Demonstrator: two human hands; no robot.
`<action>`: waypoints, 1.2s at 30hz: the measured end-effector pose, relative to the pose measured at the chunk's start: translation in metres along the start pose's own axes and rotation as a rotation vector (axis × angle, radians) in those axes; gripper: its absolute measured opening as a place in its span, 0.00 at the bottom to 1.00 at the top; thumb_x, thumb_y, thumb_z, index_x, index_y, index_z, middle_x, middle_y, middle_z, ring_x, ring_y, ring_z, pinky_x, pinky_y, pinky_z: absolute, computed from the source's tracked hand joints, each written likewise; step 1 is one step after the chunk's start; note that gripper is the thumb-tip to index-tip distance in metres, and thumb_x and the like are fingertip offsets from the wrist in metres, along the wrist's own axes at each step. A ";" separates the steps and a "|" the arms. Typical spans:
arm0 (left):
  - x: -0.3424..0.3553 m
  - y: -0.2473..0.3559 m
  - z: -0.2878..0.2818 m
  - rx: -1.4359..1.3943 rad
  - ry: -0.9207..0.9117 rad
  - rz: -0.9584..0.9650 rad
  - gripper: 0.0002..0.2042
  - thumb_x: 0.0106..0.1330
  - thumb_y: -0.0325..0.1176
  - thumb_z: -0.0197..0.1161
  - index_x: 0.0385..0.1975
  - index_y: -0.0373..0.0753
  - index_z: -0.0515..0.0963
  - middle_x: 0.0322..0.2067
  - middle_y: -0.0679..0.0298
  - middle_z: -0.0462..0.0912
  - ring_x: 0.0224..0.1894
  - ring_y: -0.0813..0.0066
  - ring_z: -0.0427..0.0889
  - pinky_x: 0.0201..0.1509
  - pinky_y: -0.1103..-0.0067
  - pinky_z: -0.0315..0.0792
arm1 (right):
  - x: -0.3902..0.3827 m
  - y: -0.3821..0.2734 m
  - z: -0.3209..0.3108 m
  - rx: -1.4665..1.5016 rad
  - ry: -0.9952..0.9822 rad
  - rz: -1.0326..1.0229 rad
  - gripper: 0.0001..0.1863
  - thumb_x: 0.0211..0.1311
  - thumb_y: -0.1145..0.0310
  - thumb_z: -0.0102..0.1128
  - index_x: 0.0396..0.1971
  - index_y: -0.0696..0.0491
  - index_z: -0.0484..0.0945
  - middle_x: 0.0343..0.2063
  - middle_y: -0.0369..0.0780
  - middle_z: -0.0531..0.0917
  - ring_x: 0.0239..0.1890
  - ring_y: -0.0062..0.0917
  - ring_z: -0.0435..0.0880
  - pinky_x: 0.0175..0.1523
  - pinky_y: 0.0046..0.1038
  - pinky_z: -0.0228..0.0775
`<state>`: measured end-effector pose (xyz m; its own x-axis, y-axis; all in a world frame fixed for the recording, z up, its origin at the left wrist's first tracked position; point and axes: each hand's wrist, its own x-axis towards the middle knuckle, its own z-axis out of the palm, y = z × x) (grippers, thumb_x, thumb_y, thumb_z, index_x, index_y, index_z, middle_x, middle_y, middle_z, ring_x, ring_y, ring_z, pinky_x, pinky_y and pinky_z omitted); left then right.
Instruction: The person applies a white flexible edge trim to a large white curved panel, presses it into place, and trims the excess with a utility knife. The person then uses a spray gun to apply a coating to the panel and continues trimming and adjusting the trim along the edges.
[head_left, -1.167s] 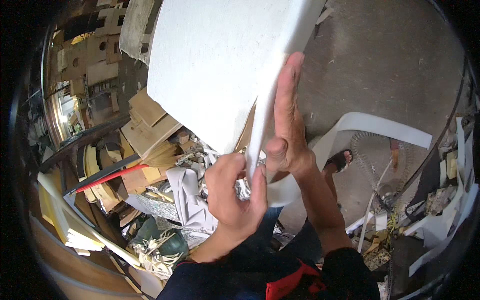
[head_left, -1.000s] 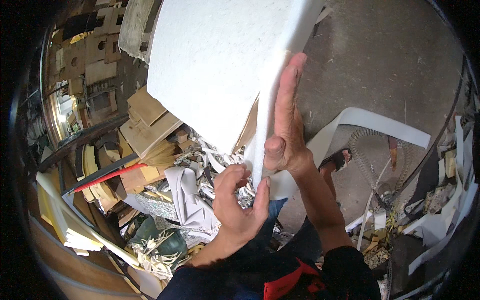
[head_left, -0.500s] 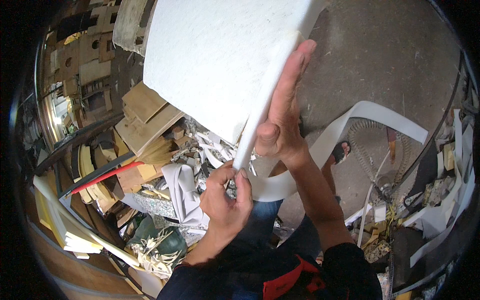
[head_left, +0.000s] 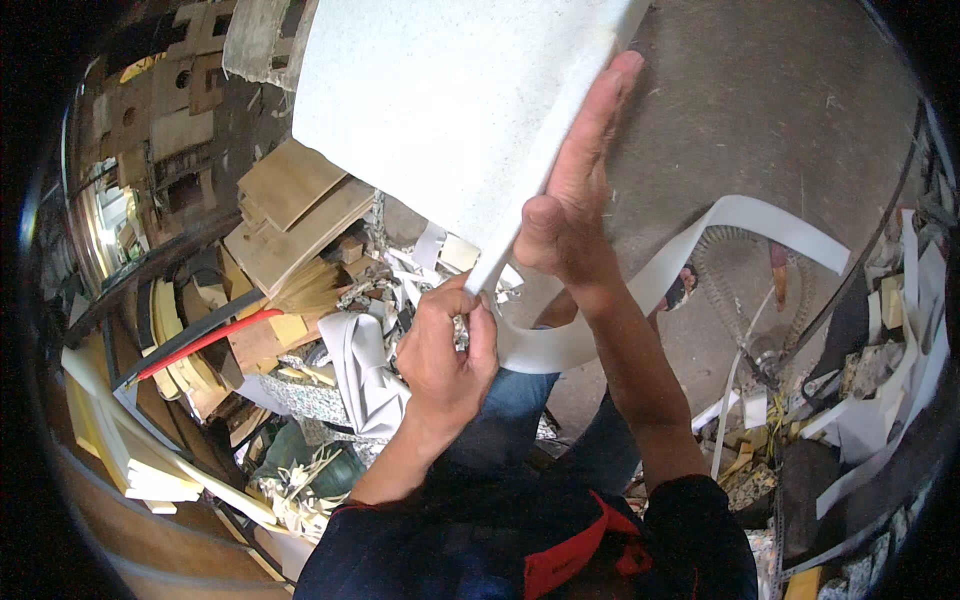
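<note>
White foam-like strip [head_left: 765, 222] — one run of it lay along the panel's lower-right edge, and a long tail hung loose. The white panel [head_left: 430, 110] sat at 12 o'clock from the left hand [head_left: 447, 345] and 10 o'clock from the right hand [head_left: 572, 220].

Left hand was narrow: thumb and curled fingers pinched the strip at the panel's bottom corner. Right hand was flat, fingers straight and together, laid along the outside of the covered edge, thumb toward the strip; not wrapped round anything.

Tail passed under the right forearm in a smooth curve, its squared end at 3 o'clock from the right hand. Whether it joined the pinched run I couldn't tell — left hand and forearm covered that part.

Panel face was matt, finely speckled, slightly bowed in this lens. From the left hand: flat brown boards [head_left: 300, 215] stacked between 10 and 11 o'clock, straw-coloured bristles [head_left: 308, 287] at 10, creased pale sheet [head_left: 360, 380] at 8. Ribbed coiled hose [head_left: 716, 290] lay at 4 o'clock from the right hand, on dull grey floor [head_left: 750, 120].
</note>
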<state>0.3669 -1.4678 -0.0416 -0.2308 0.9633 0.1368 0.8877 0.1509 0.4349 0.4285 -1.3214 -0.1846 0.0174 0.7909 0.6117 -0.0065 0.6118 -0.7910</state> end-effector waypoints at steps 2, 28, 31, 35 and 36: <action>-0.002 -0.005 -0.001 0.000 -0.044 -0.022 0.10 0.59 0.17 0.67 0.36 0.34 0.74 0.36 0.49 0.86 0.32 0.59 0.88 0.35 0.75 0.80 | 0.000 -0.005 -0.002 -0.021 -0.020 0.026 0.57 0.68 0.28 0.28 0.74 0.65 0.30 0.75 0.62 0.33 0.77 0.58 0.30 0.78 0.53 0.20; 0.234 -0.034 0.028 0.153 -0.243 0.326 0.40 0.72 0.57 0.49 0.73 0.29 0.53 0.75 0.40 0.45 0.78 0.41 0.38 0.78 0.48 0.37 | 0.075 -0.058 -0.022 0.244 0.111 0.900 0.58 0.61 0.20 0.18 0.77 0.53 0.33 0.76 0.53 0.46 0.77 0.46 0.47 0.79 0.47 0.39; 0.234 -0.033 0.020 0.105 -0.187 0.326 0.40 0.72 0.56 0.49 0.73 0.28 0.54 0.74 0.37 0.45 0.78 0.39 0.39 0.78 0.47 0.39 | 0.093 -0.054 -0.019 0.272 0.226 0.915 0.58 0.61 0.20 0.16 0.77 0.54 0.33 0.77 0.49 0.45 0.78 0.42 0.46 0.80 0.42 0.34; 0.236 -0.028 0.010 0.087 -0.247 0.300 0.39 0.72 0.55 0.51 0.72 0.28 0.56 0.74 0.39 0.48 0.77 0.40 0.41 0.77 0.48 0.40 | 0.110 -0.050 -0.023 0.312 0.256 0.987 0.60 0.60 0.19 0.20 0.77 0.55 0.33 0.77 0.48 0.45 0.77 0.41 0.47 0.79 0.42 0.36; 0.236 -0.027 0.010 0.052 -0.221 0.310 0.39 0.71 0.55 0.51 0.72 0.28 0.56 0.74 0.39 0.49 0.77 0.40 0.41 0.78 0.48 0.40 | 0.112 -0.047 -0.026 0.315 0.307 0.950 0.61 0.59 0.18 0.22 0.77 0.55 0.35 0.77 0.48 0.46 0.77 0.41 0.48 0.79 0.43 0.38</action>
<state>0.2919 -1.2423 -0.0298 0.1386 0.9887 0.0573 0.9223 -0.1499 0.3562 0.4565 -1.2617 -0.0791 0.1212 0.9381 -0.3243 -0.4100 -0.2503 -0.8771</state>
